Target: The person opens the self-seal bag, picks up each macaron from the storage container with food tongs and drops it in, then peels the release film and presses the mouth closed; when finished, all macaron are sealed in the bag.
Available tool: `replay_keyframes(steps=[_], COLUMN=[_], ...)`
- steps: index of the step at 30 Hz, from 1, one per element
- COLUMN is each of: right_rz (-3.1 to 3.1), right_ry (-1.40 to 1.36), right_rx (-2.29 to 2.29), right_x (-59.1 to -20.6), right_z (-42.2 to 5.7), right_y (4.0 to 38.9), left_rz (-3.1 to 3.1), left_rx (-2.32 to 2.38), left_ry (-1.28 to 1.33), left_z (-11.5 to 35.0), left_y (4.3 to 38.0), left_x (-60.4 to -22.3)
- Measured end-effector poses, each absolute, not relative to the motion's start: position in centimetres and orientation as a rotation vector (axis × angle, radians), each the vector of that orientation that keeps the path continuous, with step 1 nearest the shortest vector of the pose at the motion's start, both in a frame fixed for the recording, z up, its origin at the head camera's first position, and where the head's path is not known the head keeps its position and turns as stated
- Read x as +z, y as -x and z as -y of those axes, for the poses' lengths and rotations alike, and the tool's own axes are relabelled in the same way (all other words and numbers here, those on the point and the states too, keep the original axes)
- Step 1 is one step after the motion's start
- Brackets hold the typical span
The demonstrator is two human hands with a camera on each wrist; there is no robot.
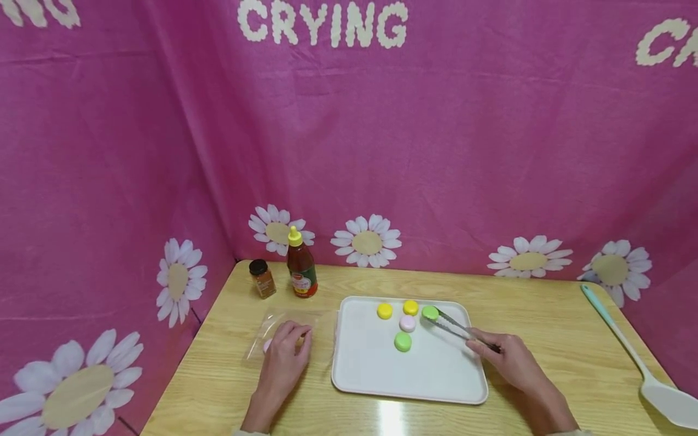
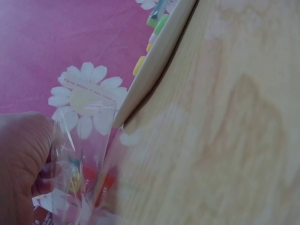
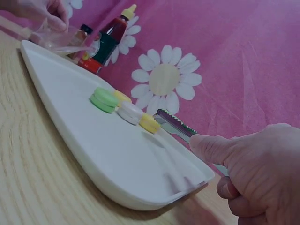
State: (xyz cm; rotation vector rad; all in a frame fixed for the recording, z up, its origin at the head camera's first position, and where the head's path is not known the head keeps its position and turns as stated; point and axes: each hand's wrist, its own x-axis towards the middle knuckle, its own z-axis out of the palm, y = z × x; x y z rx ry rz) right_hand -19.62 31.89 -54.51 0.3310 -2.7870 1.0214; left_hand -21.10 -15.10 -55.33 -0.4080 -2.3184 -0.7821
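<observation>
My right hand [image 1: 509, 357] grips metal tongs [image 1: 455, 327] above the right half of a white tray [image 1: 376, 381]. At the tongs' tips is a green macaron [image 1: 430, 313]; the right wrist view hides it behind them. Also on the tray are another green macaron [image 3: 104, 100], a pale pink macaron [image 3: 130, 113] and two yellow ones, including this yellow macaron [image 1: 384, 310]. Left of the tray, my left hand [image 1: 285, 357] holds a clear plastic bag [image 2: 82, 150] with curled fingers. Something pale pink [image 1: 266, 346] shows in the bag beside the hand.
Behind the bag stand a sauce bottle [image 1: 302, 269] with a yellow cap and a small spice jar [image 1: 263, 280] with a black lid. A white spatula [image 1: 668, 399] with a mint handle lies along the table's right edge. A pink curtain [image 1: 382, 139] hangs behind the wooden table.
</observation>
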Motion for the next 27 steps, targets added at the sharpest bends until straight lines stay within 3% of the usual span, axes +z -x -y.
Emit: replay_keyframes(steps=[19, 27], right_rz=[2.836, 2.777], right_ry=[-0.279, -0.567], right_rx=[1.333, 1.183], right_x=[-53.2, -53.3], right_z=[-27.2, -23.3], right_y=[18.4, 18.4], left_rz=[2.328, 2.320], left_rx=[-0.721, -0.717], left_ry=[0.416, 0.422], left_z=[15.2, 15.3], left_y=[20.9, 21.0], left_x=[-55.2, -55.1])
